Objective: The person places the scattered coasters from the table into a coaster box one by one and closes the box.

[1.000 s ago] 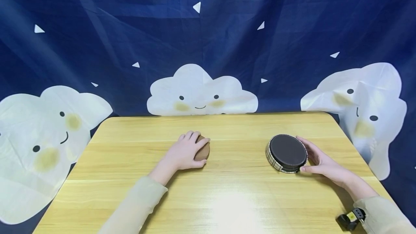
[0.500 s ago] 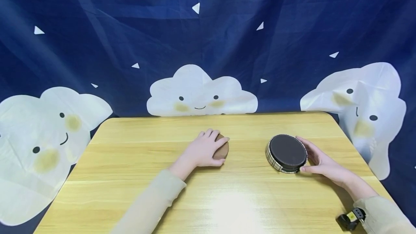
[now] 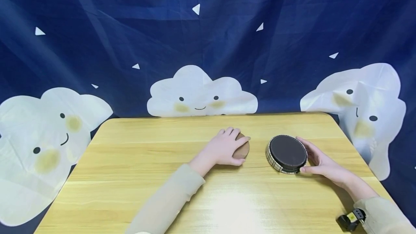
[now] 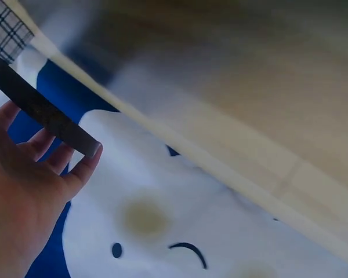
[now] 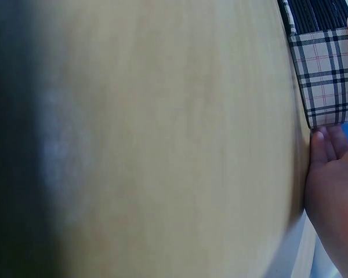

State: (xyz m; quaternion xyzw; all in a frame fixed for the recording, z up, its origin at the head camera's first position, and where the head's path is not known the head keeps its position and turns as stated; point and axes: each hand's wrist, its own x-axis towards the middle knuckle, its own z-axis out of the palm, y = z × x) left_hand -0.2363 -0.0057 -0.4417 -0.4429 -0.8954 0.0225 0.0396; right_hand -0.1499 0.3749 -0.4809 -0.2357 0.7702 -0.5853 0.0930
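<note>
My left hand (image 3: 224, 149) grips a thin round brown coaster (image 3: 243, 151) by its rim, right of the table's middle. In the left wrist view this coaster (image 4: 43, 113) shows edge-on as a dark band, a little above the tabletop, with fingers under its side. To its right stands a round plaid-sided coaster holder (image 3: 273, 160). A stack of black coasters (image 3: 288, 151) fills it. My right hand (image 3: 323, 161) holds the holder's right side, thumb at the front and fingers behind. The plaid wall (image 5: 330, 75) and the stacked edges (image 5: 319, 14) fill the right wrist view's upper right.
The light wooden table (image 3: 136, 176) has rounded far corners. Behind it hangs a dark blue cloth (image 3: 162, 28) with white clouds. A small black device (image 3: 351, 219) sits at my right sleeve, near the table's right side.
My left hand has moved steadily to the right with the brown coaster, closer to the plaid holder. The right hand and the holder have stayed in place.
</note>
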